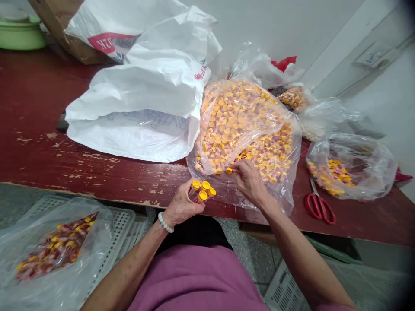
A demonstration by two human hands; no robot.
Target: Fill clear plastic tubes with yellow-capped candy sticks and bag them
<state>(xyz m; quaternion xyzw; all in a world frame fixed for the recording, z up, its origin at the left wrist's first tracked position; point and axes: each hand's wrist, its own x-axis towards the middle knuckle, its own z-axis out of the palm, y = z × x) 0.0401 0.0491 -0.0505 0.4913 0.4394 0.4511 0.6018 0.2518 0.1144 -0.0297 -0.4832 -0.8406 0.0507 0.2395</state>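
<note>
My left hand (183, 203) is shut around several small tubes with yellow caps (202, 191), held just off the table's front edge. My right hand (249, 181) rests on a large clear plastic bag (246, 129) packed with similar yellow-capped tubes in pink-red wrapping. Its fingertips pinch one yellow-capped tube (229, 170) at the bag's lower edge. The tube's body is mostly hidden by my fingers. A white bead bracelet (165, 222) circles my left wrist.
A white woven sack (129, 108) lies on the worn red table (42, 108). Red-handled scissors (319, 207) and a clear bag of tubes (350, 166) are to the right. At lower left, another filled clear bag (55, 246) sits on a white perforated crate (121, 229).
</note>
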